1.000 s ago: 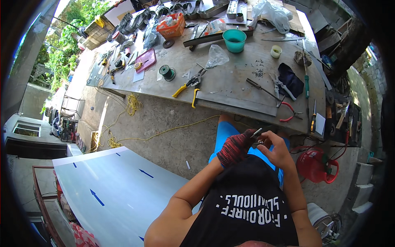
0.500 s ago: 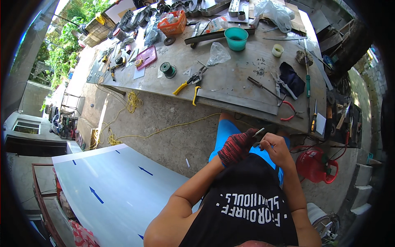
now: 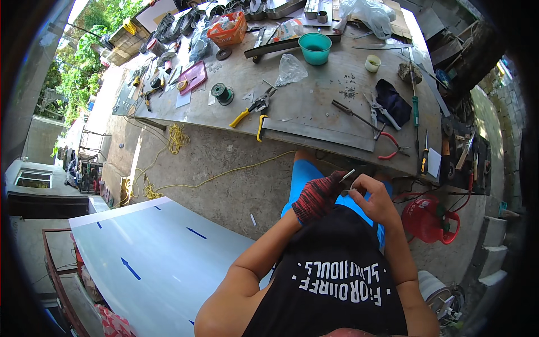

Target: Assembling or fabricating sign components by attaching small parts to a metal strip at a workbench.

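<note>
My left hand (image 3: 319, 199), in a red and black knitted glove, is closed in front of my waist. A thin, bright metal piece (image 3: 348, 174) pokes up from its fingers; I cannot make out its exact kind. Bare and with curled fingers, my right hand (image 3: 373, 197) is right beside it, its fingertips close to a second small, light edge. What the right fingers pinch is too small to tell. On the bench edge ahead lie a flat metal strip (image 3: 320, 133), yellow-handled snips (image 3: 251, 110) and red-handled pliers (image 3: 391, 147).
The metal workbench (image 3: 224, 121) holds a teal bucket (image 3: 314, 49), a wire spool (image 3: 222, 94), an orange basket (image 3: 227, 29) and a dark cloth (image 3: 392, 103). A red gas cylinder (image 3: 422, 218) stands right. A large pale sheet (image 3: 163, 247) lies left. Yellow cord (image 3: 219, 178) crosses the floor.
The bench and its tools have shifted slightly left and up in the picture. My hands stay together at my waist, the metal piece now standing a little steeper.
</note>
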Demonstrator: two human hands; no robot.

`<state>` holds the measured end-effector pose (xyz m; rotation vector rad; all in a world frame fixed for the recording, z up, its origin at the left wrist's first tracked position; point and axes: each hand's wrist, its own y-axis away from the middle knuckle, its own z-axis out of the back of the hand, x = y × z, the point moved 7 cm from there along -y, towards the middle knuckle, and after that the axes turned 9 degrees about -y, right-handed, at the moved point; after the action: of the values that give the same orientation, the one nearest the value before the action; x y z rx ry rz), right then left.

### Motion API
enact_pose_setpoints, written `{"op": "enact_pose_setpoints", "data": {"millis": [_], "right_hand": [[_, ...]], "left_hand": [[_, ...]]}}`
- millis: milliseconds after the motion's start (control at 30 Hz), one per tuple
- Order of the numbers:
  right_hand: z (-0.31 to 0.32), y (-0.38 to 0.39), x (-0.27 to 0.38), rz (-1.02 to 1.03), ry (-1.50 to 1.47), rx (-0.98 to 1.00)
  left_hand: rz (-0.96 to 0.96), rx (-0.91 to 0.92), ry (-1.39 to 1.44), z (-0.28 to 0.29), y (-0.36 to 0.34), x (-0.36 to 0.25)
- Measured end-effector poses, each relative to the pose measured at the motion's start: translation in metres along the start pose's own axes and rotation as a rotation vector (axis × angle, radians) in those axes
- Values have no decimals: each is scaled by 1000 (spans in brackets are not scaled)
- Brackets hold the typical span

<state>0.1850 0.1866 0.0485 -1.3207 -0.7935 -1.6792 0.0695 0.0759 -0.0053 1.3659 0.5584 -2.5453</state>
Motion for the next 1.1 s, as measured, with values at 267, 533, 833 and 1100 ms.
{"op": "enact_pose_setpoints", "data": {"millis": [267,533,833,1100], "right_hand": [[-1,3,6,-42,-42,-66],[0,-6,-2,6,-49,-8],[2,0,-5,-12,-91,-55],[7,0,-22,-73,-39,-9]], "left_hand": [[-2,-15,-53,2,0,-2],[244,36,129,15,-12,-3],[117,62,-167,17,-15,-22],[65,-24,-149,17,-14,-12]]}}
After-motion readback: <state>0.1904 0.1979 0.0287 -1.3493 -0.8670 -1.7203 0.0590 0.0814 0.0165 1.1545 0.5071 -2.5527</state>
